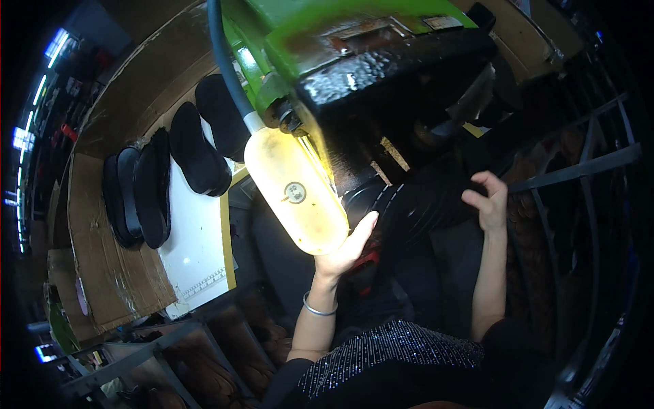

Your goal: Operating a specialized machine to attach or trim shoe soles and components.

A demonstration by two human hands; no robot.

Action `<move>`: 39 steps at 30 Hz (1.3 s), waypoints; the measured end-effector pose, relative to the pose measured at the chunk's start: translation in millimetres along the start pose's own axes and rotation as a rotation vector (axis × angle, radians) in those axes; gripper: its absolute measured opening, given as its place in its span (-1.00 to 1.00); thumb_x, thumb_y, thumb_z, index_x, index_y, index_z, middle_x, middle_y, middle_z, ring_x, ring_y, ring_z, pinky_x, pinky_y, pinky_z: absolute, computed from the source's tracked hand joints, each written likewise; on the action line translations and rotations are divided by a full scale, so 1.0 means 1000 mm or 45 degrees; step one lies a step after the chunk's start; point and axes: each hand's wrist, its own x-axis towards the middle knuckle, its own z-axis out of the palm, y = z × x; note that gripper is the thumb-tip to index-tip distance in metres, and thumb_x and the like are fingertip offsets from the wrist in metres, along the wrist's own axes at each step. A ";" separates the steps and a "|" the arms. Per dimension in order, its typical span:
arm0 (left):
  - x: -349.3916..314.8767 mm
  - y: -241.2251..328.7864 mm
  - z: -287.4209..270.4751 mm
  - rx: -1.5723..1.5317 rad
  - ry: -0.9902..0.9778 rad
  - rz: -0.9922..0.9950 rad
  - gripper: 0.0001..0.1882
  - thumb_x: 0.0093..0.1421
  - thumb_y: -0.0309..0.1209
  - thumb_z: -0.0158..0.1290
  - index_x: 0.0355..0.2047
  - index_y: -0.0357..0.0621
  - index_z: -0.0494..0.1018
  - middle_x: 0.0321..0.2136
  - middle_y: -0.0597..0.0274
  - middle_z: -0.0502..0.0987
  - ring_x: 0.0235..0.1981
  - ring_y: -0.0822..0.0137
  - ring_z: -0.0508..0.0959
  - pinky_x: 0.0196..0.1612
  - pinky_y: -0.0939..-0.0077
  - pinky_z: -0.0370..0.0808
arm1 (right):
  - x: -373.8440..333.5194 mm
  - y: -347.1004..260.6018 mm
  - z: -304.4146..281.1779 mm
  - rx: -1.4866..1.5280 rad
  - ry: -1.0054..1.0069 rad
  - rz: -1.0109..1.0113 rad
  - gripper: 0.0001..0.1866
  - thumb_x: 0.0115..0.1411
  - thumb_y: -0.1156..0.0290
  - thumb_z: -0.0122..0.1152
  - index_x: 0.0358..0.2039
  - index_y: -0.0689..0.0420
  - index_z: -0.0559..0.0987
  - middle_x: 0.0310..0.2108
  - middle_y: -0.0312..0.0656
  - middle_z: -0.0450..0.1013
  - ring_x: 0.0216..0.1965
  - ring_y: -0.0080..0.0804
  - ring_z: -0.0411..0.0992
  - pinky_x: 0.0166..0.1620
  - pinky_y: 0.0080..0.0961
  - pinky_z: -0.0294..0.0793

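- Two bare hands, my left hand [344,253] and right hand [492,201], flank a black piece [426,204] just on the near side of the green machine [327,41]; against the dark I can't make out its outline or whether it touches the machine.
- As for progress, I'd judge this piece to be mid-handling rather than finished; pale dashes show near its left end, but I can't tell whether they are stitches, so how much is done or left stays unclear to me.
- At least four black soles [194,146] lie to the left, in the box [95,184] and on the white board [197,252]; whether they are done or waiting, I can't say.
- The piece's long axis seems to run left to right, between my hands; which end is its front I can't tell.
- My left thumb points far and right beside the lit lamp [293,198], its fingers hidden; my right thumb and forefinger are apart, aimed left. I can't tell whether either set clamps the piece.
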 end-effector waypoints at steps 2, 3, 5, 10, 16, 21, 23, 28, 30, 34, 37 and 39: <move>-0.001 -0.001 -0.003 0.052 0.027 -0.009 -0.67 0.00 -0.73 0.15 -0.20 -0.40 0.37 -0.35 0.14 0.52 -0.38 0.51 0.52 -0.27 0.69 0.49 | 0.021 -0.026 0.000 -0.217 -0.012 -0.113 -0.73 -0.15 0.48 0.43 -0.42 0.18 0.51 -0.48 -0.38 0.44 -0.43 -0.65 0.37 -0.28 -0.71 0.35; -0.001 0.001 -0.006 -0.025 0.013 -0.057 -0.66 -0.01 -0.73 0.16 -0.19 -0.40 0.37 -0.34 0.15 0.52 -0.37 0.50 0.53 -0.25 0.68 0.50 | 0.029 -0.042 0.006 -0.243 -0.044 -0.139 -0.74 -0.14 0.46 0.43 -0.43 0.18 0.52 -0.49 -0.37 0.44 -0.43 -0.65 0.38 -0.27 -0.70 0.36; 0.000 0.002 -0.013 -0.107 0.000 -0.111 -0.64 -0.01 -0.73 0.16 -0.17 -0.41 0.37 -0.32 0.15 0.52 -0.36 0.49 0.53 -0.24 0.66 0.50 | 0.044 -0.060 0.013 -0.323 -0.100 -0.224 -0.75 -0.14 0.44 0.44 -0.46 0.18 0.53 -0.51 -0.35 0.45 -0.43 -0.64 0.39 -0.29 -0.70 0.36; -0.004 0.026 -0.038 -0.311 0.252 -0.077 -0.67 -0.01 -0.62 0.20 -0.21 -0.46 0.41 -0.32 0.11 0.54 -0.28 0.38 0.54 -0.16 0.54 0.48 | 0.064 -0.087 0.048 -0.320 -0.303 -0.319 -0.75 -0.14 0.41 0.45 -0.50 0.18 0.53 -0.54 -0.34 0.47 -0.47 -0.65 0.41 -0.30 -0.71 0.38; -0.057 0.045 -0.132 -0.002 0.482 -0.078 -0.65 -0.07 -0.56 0.24 -0.24 -0.36 0.43 -0.39 0.18 0.54 -0.41 0.49 0.50 -0.30 0.68 0.43 | 0.038 -0.063 0.112 0.120 -0.534 -0.123 -0.61 -0.10 0.52 0.42 -0.26 0.23 0.44 -0.38 -0.29 0.44 -0.36 -0.61 0.41 -0.22 -0.66 0.41; -0.090 0.124 -0.194 0.348 0.575 0.556 -0.72 -0.04 -0.64 0.20 -0.27 -0.39 0.45 -0.40 -0.11 0.57 -0.33 0.16 0.61 -0.19 0.32 0.57 | -0.014 -0.009 0.122 0.209 -0.634 0.294 -0.69 0.01 0.54 0.31 -0.21 0.21 0.47 -0.40 -0.35 0.46 -0.37 -0.69 0.42 -0.23 -0.71 0.42; -0.083 0.136 -0.204 0.445 0.575 0.670 -0.76 -0.02 -0.70 0.12 -0.28 -0.44 0.47 -0.38 -0.23 0.55 -0.28 -0.01 0.61 -0.12 0.11 0.55 | -0.031 0.017 0.117 0.138 -0.704 0.416 -0.76 0.02 0.53 0.32 -0.27 0.20 0.50 -0.44 -0.38 0.45 -0.42 -0.75 0.38 -0.28 -0.79 0.40; 0.021 0.076 -0.202 1.323 0.494 0.729 -0.64 -0.03 -0.76 -0.05 -0.24 -0.23 0.55 -0.17 0.06 0.56 -0.02 0.06 0.49 0.17 0.10 0.29 | -0.051 0.023 0.127 0.100 -0.681 0.574 -0.78 0.03 0.57 0.31 -0.29 0.23 0.51 -0.45 -0.34 0.45 -0.45 -0.72 0.39 -0.31 -0.77 0.41; 0.048 0.018 -0.212 1.300 0.443 0.577 -0.62 -0.04 -0.74 -0.02 -0.21 -0.18 0.56 -0.12 0.07 0.53 0.06 0.07 0.43 0.22 0.05 0.21 | -0.052 0.016 0.138 0.099 -0.713 0.555 -0.78 0.03 0.57 0.30 -0.28 0.25 0.51 -0.45 -0.33 0.45 -0.45 -0.70 0.39 -0.32 -0.75 0.42; 0.052 -0.007 -0.222 1.184 0.097 -0.029 -0.25 -0.05 -0.59 0.16 0.18 0.17 0.27 0.28 -0.04 0.02 0.34 -0.01 -0.09 0.31 -0.03 -0.12 | -0.051 0.023 0.144 0.074 -0.728 0.495 -0.79 0.04 0.56 0.29 -0.28 0.26 0.51 -0.47 -0.34 0.44 -0.47 -0.70 0.38 -0.34 -0.75 0.41; 0.046 0.000 -0.270 1.650 0.567 -0.016 -0.28 -0.05 -0.56 0.21 0.16 0.13 0.30 0.28 -0.02 0.03 0.33 -0.01 -0.08 0.32 -0.04 -0.16 | -0.056 0.019 0.147 0.102 -0.700 0.608 -0.80 0.04 0.56 0.29 -0.29 0.25 0.51 -0.47 -0.34 0.44 -0.48 -0.71 0.38 -0.36 -0.76 0.39; 0.050 0.020 -0.288 1.917 0.759 -0.468 -0.31 -0.03 -0.55 0.21 0.16 0.09 0.30 0.27 0.04 0.07 0.31 0.00 0.01 0.30 -0.05 -0.06 | -0.059 0.023 0.149 0.088 -0.719 0.608 -0.82 0.05 0.56 0.29 -0.31 0.25 0.51 -0.48 -0.34 0.44 -0.48 -0.71 0.38 -0.37 -0.77 0.38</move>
